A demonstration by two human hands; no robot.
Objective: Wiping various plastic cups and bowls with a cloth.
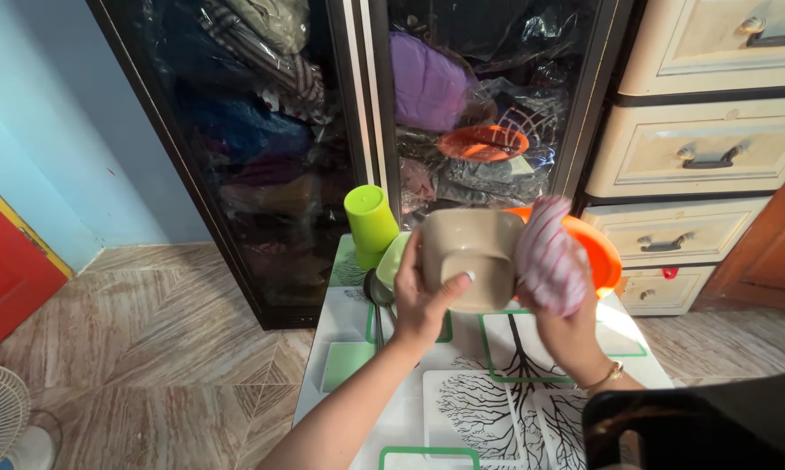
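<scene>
My left hand (420, 300) grips a beige square bowl (472, 257), held up with its underside facing me. A pink-and-white striped cloth (549, 257) is wrapped over my right hand (570, 324) and pressed against the bowl's right side. Both hands hover above a small white table (357, 313) with a tree-patterned cover. Behind the cloth sits an orange plate (599, 252). A bright green cup (370, 222) stands upside down at the table's far left, beside a light green dish (390, 259) and a metal spoon (377, 292).
A glass-door cabinet (366, 104) stuffed with clothes in plastic stands right behind the table. Cream plastic drawers (706, 148) are at the right. A white fan (0, 418) sits on the tiled floor at lower left. A black object (706, 426) fills the lower right corner.
</scene>
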